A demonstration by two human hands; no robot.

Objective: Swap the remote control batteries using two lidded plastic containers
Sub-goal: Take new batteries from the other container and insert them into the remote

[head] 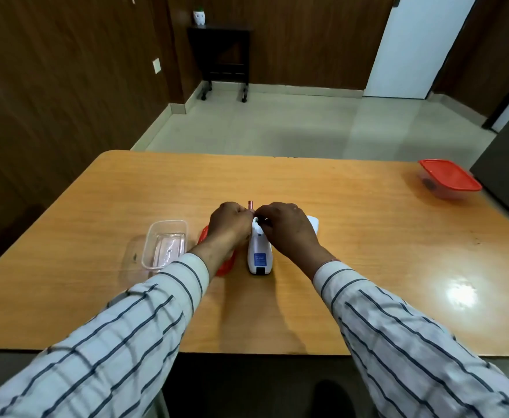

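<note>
A white remote control lies face down at the table's middle, its battery bay at the far end. My left hand pinches a small reddish battery upright just above that end. My right hand has its fingertips pressed on the remote's battery bay; what they hold is hidden. A white cover piece shows behind my right hand. An open clear plastic container stands to the left. Its red lid lies under my left wrist, mostly hidden. A second clear container with a red lid stands shut at the far right.
The orange wooden table has its near edge just below my forearms. A dark cabinet stands against the table's far right corner. Beyond the table is pale tiled floor, with a small black stand at the back wall.
</note>
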